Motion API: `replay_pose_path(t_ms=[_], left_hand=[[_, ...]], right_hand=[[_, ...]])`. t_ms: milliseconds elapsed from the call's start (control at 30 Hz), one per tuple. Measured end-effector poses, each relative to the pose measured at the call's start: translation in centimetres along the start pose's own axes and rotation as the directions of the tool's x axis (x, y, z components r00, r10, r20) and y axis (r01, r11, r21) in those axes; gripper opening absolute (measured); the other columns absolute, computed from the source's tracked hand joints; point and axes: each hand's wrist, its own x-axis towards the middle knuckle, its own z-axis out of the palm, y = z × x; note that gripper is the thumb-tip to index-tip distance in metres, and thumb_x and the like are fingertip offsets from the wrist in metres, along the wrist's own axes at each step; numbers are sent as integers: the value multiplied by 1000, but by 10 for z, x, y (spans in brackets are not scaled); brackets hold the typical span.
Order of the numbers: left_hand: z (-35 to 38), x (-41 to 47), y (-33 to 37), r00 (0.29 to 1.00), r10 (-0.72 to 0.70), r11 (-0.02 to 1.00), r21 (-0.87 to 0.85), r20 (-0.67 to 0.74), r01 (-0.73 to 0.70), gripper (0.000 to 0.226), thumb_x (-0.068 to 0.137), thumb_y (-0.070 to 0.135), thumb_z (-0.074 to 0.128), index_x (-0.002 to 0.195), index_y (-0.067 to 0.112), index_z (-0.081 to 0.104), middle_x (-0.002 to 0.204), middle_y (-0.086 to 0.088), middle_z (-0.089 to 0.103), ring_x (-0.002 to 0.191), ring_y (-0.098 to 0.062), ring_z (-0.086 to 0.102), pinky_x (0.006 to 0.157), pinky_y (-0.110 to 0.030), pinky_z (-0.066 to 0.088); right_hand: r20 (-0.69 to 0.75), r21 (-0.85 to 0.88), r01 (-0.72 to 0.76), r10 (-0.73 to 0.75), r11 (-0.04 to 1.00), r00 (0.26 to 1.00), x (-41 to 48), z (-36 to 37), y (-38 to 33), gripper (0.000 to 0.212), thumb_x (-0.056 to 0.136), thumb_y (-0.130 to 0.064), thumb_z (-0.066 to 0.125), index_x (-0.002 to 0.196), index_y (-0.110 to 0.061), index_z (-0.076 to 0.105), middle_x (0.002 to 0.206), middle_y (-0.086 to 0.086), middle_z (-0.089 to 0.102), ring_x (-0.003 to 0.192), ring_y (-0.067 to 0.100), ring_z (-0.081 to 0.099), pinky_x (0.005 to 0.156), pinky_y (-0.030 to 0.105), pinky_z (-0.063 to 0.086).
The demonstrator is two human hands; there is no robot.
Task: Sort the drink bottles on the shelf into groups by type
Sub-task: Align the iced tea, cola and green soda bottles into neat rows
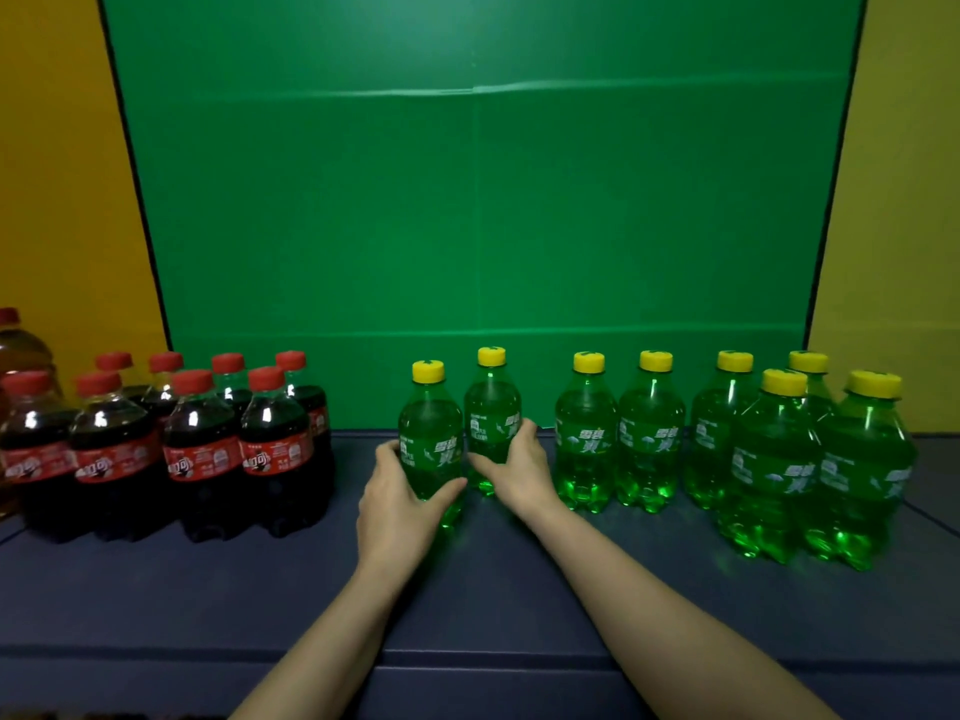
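Note:
Two green soda bottles with yellow caps stand upright at the shelf's middle. My left hand (397, 504) grips the nearer bottle (431, 433) low on its body. My right hand (519, 467) grips the farther bottle (491, 407) beside it. Both bottles rest on the dark blue shelf (467, 589). Several more green bottles (649, 433) stand in a group to the right. A cluster of several dark cola bottles (202, 439) with red caps and red labels stands at the left.
A taller amber bottle (15, 350) with a red cap stands at the far left behind the colas. A green backdrop (478, 210) rises behind the shelf, with yellow walls on both sides. The shelf's front edge (467, 657) runs below my forearms.

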Motion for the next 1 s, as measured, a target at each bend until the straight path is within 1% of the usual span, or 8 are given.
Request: replay_pose_path(t_ms=[267,367,467,600,667,767,867,1000], left_hand=[[-10,-20,16,991,126,982,-133,-53,-132,70,59,42,84,114,14,50,109,-1,66,101,-20,60,85,-35,49],[-5,-30,29,983,186,952,-247,1,-180,74,53,46,85,111,14,53,104,1,67,97,-15,62,85,-33,52],[10,-40,45,973,215,935,-305,83,-181,72,53,45,85,110,14,54,103,2,67,94,-11,62,81,-25,53],[36,-47,61,951,248,923,-342,182,-175,65,58,40,83,110,15,53,106,3,66,96,-11,60,87,-31,51],[47,-47,66,941,253,921,-353,226,-163,65,59,41,82,111,17,51,109,3,65,99,-13,59,90,-35,50],[57,-45,69,920,274,923,-346,279,-170,60,62,36,82,109,19,49,110,2,65,99,-12,58,91,-31,48],[63,-43,68,882,311,924,-329,354,-194,61,64,38,81,111,18,48,110,2,66,100,-12,60,92,-32,48],[69,-39,67,865,323,929,-302,384,-213,66,66,39,79,119,15,47,117,1,59,107,-12,57,95,-34,47]], right_hand=[[-32,-34,103,-104,994,994,-45,-41,-7,62,75,-29,74,119,-2,39,126,13,54,117,27,51,96,36,43],[-77,-51,116,-120,992,990,-70,-74,-1,62,74,-32,74,119,-4,41,123,9,56,113,23,53,90,28,43],[-163,-100,108,-123,989,979,-92,-106,4,63,75,-36,72,121,-7,38,111,3,54,96,15,49,81,23,37],[-228,-212,43,-93,976,969,-99,-129,21,75,76,-40,70,130,-3,34,103,-2,47,92,18,48,78,25,37],[-235,-233,24,-80,972,969,-99,-132,32,74,75,-39,71,130,-4,36,112,6,57,100,23,54,82,29,42],[-256,-229,-11,-49,973,965,-99,-132,41,82,77,-38,70,138,-3,28,134,12,49,123,27,46,96,32,39],[-280,-235,-15,-53,972,959,-95,-131,48,86,77,-40,69,139,-2,25,138,14,46,126,29,44,102,37,39],[-291,-262,-18,-62,965,955,-89,-130,51,84,78,-41,68,139,-3,25,135,15,48,121,30,48,97,37,41]])
